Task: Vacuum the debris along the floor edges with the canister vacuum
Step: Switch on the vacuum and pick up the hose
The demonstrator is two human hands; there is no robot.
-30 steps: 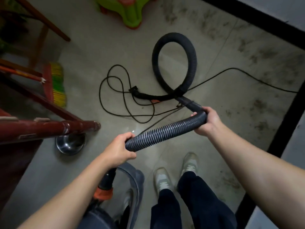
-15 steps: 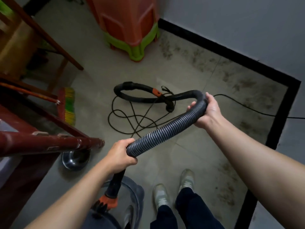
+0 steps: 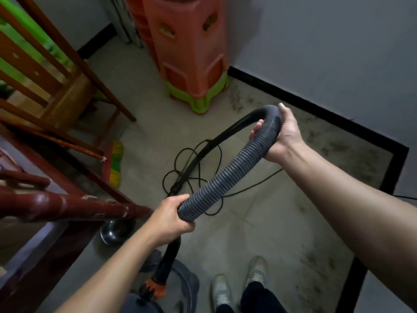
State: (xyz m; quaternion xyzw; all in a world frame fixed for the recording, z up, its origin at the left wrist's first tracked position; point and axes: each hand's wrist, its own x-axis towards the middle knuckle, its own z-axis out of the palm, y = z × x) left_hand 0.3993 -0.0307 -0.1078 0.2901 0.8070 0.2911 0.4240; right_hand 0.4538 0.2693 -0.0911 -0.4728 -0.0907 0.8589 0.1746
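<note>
Head view: the left hand is curled tight round the ribbed hose low down. The right hand grips the same hose higher, at its bend. Below the left hand the hose meets an orange collar on the canister vacuum. Between the hands a black cord lies looped on the floor. Dark debris speckles the floor edge beyond the right hand.

Left hand and right hand gripping ribbed vacuum hose, black cord on floor, stacked stools
</note>
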